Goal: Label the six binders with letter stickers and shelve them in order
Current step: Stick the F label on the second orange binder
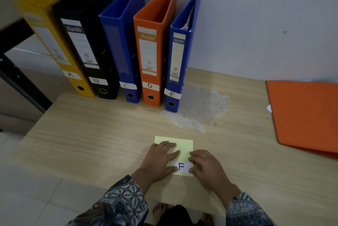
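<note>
Left hand point(161, 158) presses the yellow backing sheet point(184, 145) flat. Right hand point(206, 167) touches the F sticker point(181, 167); I cannot tell if it pinches. Peeling F seems in hand. Next, it likely goes on the flat orange binder point(307, 114), which then joins the labelled binders A–E point(150, 57).

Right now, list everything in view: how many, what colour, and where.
labelled binders: five, upright along the wall, left to right yellow A, black B, blue C, orange D, blue E.
flat binder: one, orange, on the table's right side.
backing sheet: one, pale yellow, near table edge.
F sticker: one, white, on that sheet.
table: one, light wood, worn patch beside blue E.
shelf frame: one, black, far left.
sleeves: two, patterned, at wrists.
left hand: one, pressing on the sheet.
right hand: one, at the sticker's right edge.
</note>
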### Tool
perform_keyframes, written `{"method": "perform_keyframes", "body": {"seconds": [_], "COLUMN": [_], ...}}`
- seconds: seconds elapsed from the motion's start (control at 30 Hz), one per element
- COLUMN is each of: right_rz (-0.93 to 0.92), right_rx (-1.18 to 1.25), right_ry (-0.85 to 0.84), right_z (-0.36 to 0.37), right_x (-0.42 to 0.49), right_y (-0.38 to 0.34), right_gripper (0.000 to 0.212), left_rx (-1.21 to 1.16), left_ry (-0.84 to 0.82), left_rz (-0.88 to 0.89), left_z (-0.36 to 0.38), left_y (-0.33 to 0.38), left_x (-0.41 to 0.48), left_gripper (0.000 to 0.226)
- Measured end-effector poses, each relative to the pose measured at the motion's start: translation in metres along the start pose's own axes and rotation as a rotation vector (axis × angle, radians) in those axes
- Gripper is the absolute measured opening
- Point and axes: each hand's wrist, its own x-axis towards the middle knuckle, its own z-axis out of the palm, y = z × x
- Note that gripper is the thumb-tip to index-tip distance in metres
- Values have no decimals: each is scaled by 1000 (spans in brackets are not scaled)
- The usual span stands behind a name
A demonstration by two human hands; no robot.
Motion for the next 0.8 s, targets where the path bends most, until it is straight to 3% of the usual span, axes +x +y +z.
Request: {"method": "perform_keyframes", "body": {"seconds": [0.13, 0.27, 0.37, 0.8], "right_rz": [24, 41, 51, 42], "right_rx": [-1, 27, 39, 29], "right_ry": [51, 67, 71, 74], "right_z": [8, 7, 6, 8], "right_x": [-7, -6, -7, -8], "right_y": [0, -3, -4, -10], "right_gripper": [37, 34, 30, 29], "left_rx": [-14, 21, 54, 94], "left_ry": [-63, -107, -42, -100], "left_rz": [-28, -54, -9, -28], "left_z": [-4, -5, -1, 0], "left_y": [4, 4, 5, 5], "left_x": [-2, -2, 0, -3], "left_gripper": [81, 63, 58, 65]}}
